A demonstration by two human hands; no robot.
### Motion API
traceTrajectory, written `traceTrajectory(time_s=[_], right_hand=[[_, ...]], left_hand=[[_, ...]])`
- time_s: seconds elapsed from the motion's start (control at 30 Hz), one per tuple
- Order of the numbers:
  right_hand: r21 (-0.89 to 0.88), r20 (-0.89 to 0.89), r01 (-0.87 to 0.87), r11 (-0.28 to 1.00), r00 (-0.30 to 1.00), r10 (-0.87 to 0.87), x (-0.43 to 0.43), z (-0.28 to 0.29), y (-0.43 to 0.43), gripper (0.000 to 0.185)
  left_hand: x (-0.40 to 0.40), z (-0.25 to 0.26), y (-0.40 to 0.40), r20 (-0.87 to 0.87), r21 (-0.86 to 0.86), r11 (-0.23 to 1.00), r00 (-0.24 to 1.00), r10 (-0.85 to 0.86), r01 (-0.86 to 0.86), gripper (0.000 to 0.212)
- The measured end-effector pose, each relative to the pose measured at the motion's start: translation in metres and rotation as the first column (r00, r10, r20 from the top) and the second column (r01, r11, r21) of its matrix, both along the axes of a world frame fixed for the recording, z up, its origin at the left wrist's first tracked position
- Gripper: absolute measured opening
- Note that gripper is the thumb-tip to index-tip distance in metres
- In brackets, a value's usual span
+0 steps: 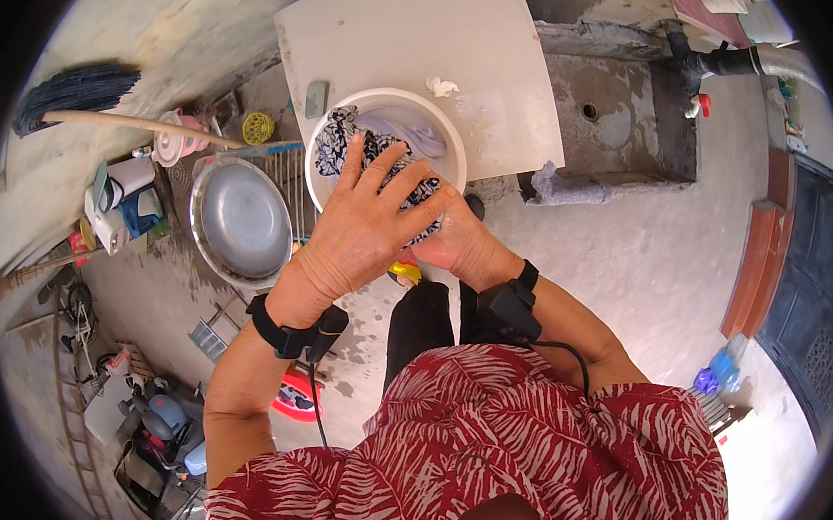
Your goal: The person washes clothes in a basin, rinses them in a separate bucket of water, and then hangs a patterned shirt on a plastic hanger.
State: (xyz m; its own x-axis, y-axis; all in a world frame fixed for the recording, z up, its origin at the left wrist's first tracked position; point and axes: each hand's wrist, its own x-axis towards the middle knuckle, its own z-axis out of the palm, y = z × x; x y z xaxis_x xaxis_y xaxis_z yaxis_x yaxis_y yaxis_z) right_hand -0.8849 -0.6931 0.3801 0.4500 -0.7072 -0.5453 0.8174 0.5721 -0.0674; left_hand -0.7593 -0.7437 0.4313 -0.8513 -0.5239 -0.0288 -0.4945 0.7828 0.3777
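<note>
A black-and-white patterned cloth is bunched between my two hands above a white plastic basin. My left hand lies over the cloth from above, its fingers fanned across the folds. Beneath and to the right, my right hand cups the lower end of the bundle, partly covered by the left fingers. Pale lilac fabric or soapy water shows inside the basin; I cannot tell which. The basin sits at the edge of a pale slab.
A grey bar and a white scrap lie on the slab. To its right is a concrete sink with a red-handled tap. A metal basin rests on a rack at left; a red basin stands lower down.
</note>
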Motion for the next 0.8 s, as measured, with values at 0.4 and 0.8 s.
traceTrajectory(time_s=[0.4, 0.8], right_hand=[[0.306, -0.021, -0.119, 0.945, 0.991, 0.132, 0.050, -0.030, 0.001, 0.064], [0.292, -0.033, 0.050, 0.955, 0.999, -0.042, 0.094, -0.019, 0.020, 0.048]], left_hand=[[0.052, -0.014, 0.023, -0.265, 0.120, 0.978, 0.955, -0.135, 0.172, 0.025], [0.096, -0.001, 0.059, -0.504, 0.323, 0.940, 0.861, 0.070, 0.113, 0.035]])
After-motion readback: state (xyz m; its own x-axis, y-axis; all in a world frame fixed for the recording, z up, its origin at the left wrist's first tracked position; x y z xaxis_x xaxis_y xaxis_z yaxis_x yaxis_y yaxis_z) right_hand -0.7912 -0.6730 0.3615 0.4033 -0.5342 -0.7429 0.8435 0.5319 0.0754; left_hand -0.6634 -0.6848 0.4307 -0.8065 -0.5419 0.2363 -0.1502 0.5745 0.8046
